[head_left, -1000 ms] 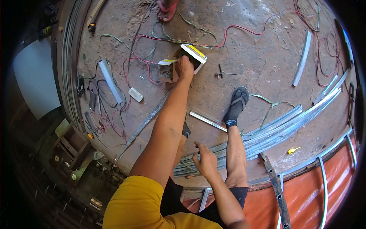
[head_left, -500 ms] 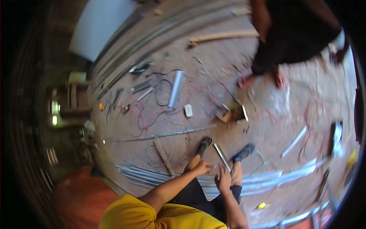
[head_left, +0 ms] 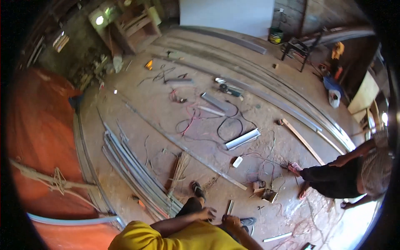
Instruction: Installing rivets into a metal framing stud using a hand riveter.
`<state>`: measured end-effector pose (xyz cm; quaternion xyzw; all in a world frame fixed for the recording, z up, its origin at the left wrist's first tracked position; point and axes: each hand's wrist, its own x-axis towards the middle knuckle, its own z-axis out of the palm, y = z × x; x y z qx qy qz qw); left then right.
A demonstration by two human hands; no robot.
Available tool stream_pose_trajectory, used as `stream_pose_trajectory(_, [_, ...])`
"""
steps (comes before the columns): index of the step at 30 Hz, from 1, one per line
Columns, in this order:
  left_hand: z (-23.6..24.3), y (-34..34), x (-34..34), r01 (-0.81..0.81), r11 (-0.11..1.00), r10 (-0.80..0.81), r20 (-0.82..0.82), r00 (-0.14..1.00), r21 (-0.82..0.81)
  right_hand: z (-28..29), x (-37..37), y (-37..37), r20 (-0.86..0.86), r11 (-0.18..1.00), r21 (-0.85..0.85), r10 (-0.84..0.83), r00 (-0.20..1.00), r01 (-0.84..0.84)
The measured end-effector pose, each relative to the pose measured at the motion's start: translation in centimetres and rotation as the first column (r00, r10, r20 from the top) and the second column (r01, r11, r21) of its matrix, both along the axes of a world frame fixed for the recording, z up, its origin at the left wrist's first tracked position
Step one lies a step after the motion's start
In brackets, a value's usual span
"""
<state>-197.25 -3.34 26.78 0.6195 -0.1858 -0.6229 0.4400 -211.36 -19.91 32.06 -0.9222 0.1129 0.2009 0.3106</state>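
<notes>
At the lower edge, the left hand [head_left: 205, 214] rests on the person's knee with fingers loosely curled, holding nothing. Just beside it the right hand [head_left: 230, 221] looks closed; on what, I cannot tell. A short metal strip [head_left: 229, 207] lies between them. Beyond lie a broom [head_left: 180, 166], a metal channel [head_left: 243, 139] and tangled cables [head_left: 227, 125].
</notes>
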Motion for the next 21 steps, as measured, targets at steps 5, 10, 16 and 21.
stream_pose_trajectory(5, [7.5, 9.2, 13.2, -0.449, 0.89, 0.435, 0.149, 0.888, 0.083, -2.7, 10.2, -3.8, -0.054, 0.998, 0.025, 0.063, 0.997, -0.062])
stream_pose_trajectory(10, [5.7, 22.7, 20.4, -0.825, 0.529, 0.788, 0.245, 0.564, 0.197, -0.2, 20.5, -8.5, 0.095, 0.876, 0.412, -0.316, 0.944, 0.252])
stream_pose_trajectory(16, [1.6, 31.4, 21.7, -0.935, 0.299, 0.947, 0.062, 0.315, 0.191, -18.4, 21.5, -19.5, 0.102, 0.886, 0.463, -0.096, 0.99, 0.038])
stream_pose_trajectory(21, [-2.0, 35.2, 17.3, -0.881, 0.447, 0.894, -0.11, 0.434, 0.156, -22.2, 31.2, -17.1, -0.486, 0.775, -0.005, 0.551, 0.679, -0.633])
